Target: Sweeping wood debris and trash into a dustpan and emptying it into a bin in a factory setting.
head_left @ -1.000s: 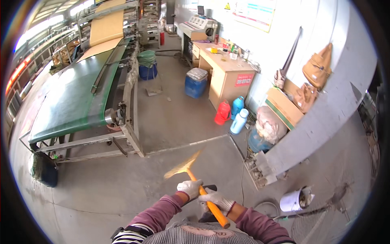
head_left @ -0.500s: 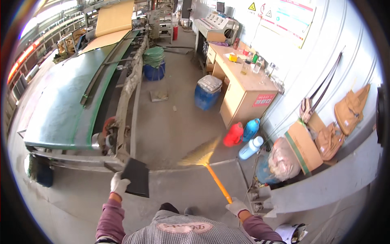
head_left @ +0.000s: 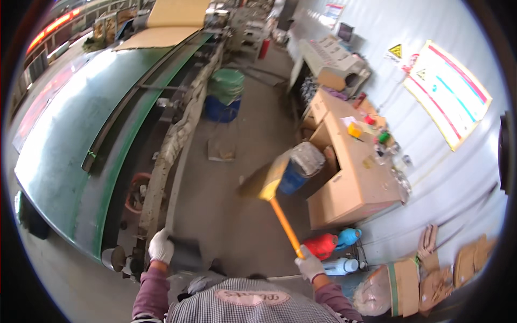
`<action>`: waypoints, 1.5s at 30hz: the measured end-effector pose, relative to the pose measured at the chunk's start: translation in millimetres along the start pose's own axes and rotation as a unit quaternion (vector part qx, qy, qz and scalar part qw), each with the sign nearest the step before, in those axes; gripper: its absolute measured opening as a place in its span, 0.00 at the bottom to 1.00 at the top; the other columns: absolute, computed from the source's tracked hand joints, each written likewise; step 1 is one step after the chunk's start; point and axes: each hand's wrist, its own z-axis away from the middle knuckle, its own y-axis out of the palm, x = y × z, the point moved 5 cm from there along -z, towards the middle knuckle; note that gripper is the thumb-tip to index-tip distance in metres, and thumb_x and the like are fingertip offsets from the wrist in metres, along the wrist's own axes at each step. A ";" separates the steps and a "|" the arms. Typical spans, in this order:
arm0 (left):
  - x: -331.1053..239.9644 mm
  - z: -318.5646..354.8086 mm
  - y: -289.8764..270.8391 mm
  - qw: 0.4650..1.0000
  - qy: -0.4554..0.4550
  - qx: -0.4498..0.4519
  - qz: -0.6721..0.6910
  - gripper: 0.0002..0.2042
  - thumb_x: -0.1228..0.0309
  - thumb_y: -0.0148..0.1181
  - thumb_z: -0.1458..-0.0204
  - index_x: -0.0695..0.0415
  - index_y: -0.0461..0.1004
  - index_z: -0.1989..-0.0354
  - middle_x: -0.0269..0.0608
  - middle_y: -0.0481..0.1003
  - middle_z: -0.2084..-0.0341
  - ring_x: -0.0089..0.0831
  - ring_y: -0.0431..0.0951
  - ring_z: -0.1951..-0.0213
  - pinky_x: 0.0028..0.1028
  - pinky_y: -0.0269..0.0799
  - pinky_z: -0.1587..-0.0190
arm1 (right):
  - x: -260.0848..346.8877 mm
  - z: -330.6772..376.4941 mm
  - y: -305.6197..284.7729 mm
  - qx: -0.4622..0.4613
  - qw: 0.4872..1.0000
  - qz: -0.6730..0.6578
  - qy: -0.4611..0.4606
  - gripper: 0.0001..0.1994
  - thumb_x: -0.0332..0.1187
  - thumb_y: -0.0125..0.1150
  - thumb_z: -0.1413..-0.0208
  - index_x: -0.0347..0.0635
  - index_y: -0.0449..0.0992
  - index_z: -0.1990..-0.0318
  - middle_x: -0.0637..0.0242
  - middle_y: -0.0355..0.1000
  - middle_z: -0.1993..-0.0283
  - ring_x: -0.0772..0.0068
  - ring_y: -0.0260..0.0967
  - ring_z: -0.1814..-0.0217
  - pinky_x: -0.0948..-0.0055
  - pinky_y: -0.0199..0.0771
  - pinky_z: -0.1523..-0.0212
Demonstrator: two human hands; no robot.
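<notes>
In a white glove, my left hand is closed on the edge of a flat black dustpan, blurred by motion, beside the frame of the conveyor. My right hand, also gloved, grips the end of a broom's orange handle. The broom slants forward and left, its yellow bristle head smeared by motion. It overlaps the near side of a blue bin in the view; whether they touch I cannot tell. Dusty grey floor lies under the broom.
A long green conveyor belt runs along the left. A wooden desk stands right, with red and blue jugs near its base. Farther off are a blue tub and a flat slab. A cardboard box sits lower right.
I have come forward into the aisle, so the desk, bins and jugs appear nearer. The broom head now shows beside the blue bin. Both hands keep their hold.
</notes>
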 end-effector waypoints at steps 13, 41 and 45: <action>-45.8 -239.8 146.4 0.976 -0.183 0.077 -0.094 0.14 0.70 0.53 0.52 0.57 0.74 0.56 0.57 0.77 0.66 0.55 0.77 0.60 0.47 0.73 0.57 | 262.9 -538.0 -118.6 0.120 0.889 -0.438 0.056 0.07 0.34 0.50 0.38 0.58 0.60 0.56 0.70 0.58 0.83 0.73 0.55 0.90 0.71 0.58 0.91; -237.1 -737.6 379.1 0.944 -0.207 0.211 0.149 0.31 0.47 0.51 0.41 0.72 0.74 0.55 0.53 0.78 0.62 0.40 0.75 0.56 0.37 0.66 0.51 | 285.7 -827.9 -84.8 0.138 0.980 0.135 0.045 0.27 0.46 0.45 0.36 0.64 0.53 0.30 0.46 0.75 0.55 0.51 0.77 0.63 0.54 0.74 0.63; -245.0 -781.8 440.8 0.834 -0.362 0.245 0.336 0.42 0.39 0.57 0.50 0.71 0.70 0.44 0.53 0.72 0.44 0.42 0.71 0.42 0.33 0.63 0.39 | 295.9 -754.9 -83.7 0.184 0.972 0.123 0.074 0.27 0.43 0.45 0.38 0.59 0.54 0.30 0.50 0.76 0.66 0.52 0.76 0.75 0.55 0.74 0.73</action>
